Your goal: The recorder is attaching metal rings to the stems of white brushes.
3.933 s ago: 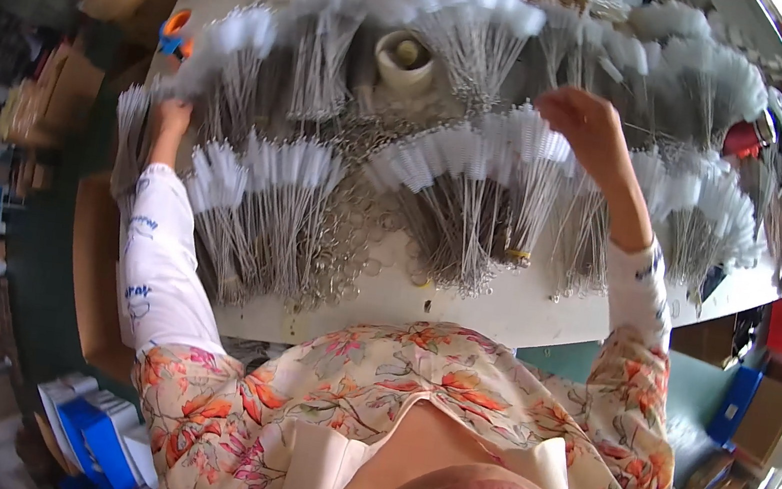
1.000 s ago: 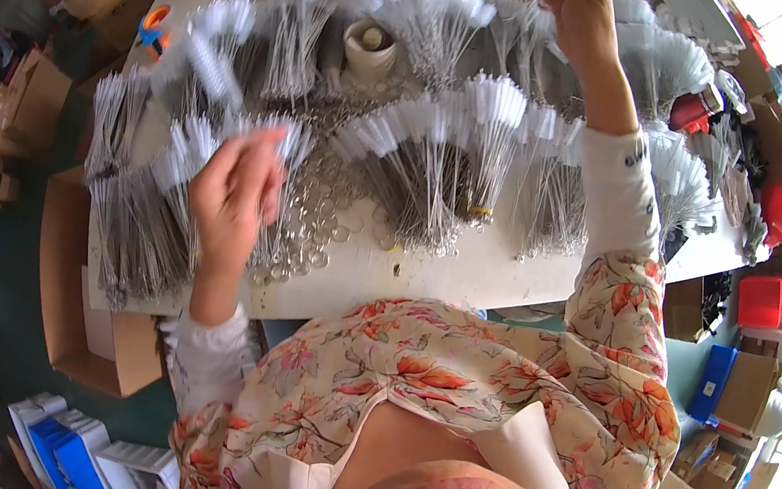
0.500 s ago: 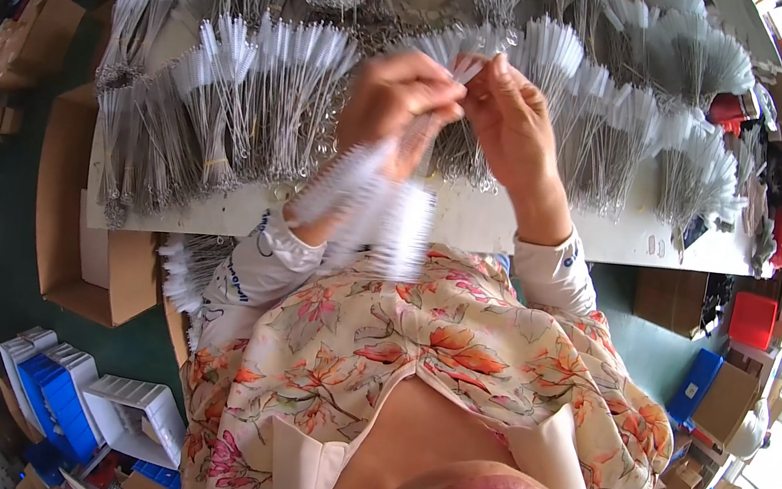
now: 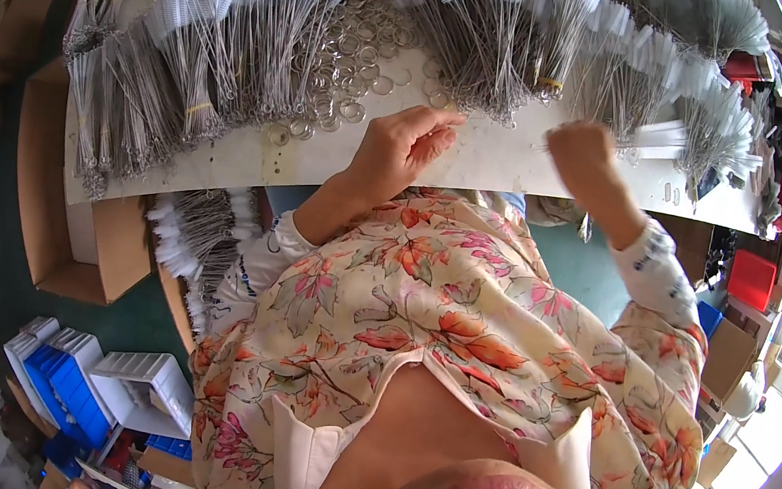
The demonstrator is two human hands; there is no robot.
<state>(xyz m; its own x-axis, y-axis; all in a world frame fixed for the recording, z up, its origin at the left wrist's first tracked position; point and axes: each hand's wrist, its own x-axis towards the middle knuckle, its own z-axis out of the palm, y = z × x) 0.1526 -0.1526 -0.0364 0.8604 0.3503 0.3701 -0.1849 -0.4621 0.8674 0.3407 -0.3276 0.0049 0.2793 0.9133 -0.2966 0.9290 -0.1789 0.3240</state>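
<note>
My left hand (image 4: 403, 145) hovers over the table's front edge, palm turned inward. Its fingers are loosely bent, thumb tip and forefinger a little apart, and nothing shows between them. Farther right, my right hand (image 4: 585, 162) is curled and smeared by motion, so its grip is unclear. Just beyond it, white-bristled wire brushes (image 4: 655, 139) lie sideways beside a standing bunch of brushes (image 4: 715, 128). In front of my hands is a big bunch of brushes (image 4: 497, 43), bristles away from me. Loose metal rings (image 4: 362, 63) are scattered left of that bunch.
More brush bunches (image 4: 276, 35) cover the left of the white table (image 4: 267, 160). An open cardboard box (image 4: 87, 250) stands at the left on the green floor, with white and blue plastic bins (image 4: 70, 394) nearer. Red containers (image 4: 753, 278) are at the right.
My hands have parted: the right swung rightward and the left came down toward the table edge. The brushes that hung from my hands are gone from there. The view has shifted slightly.
</note>
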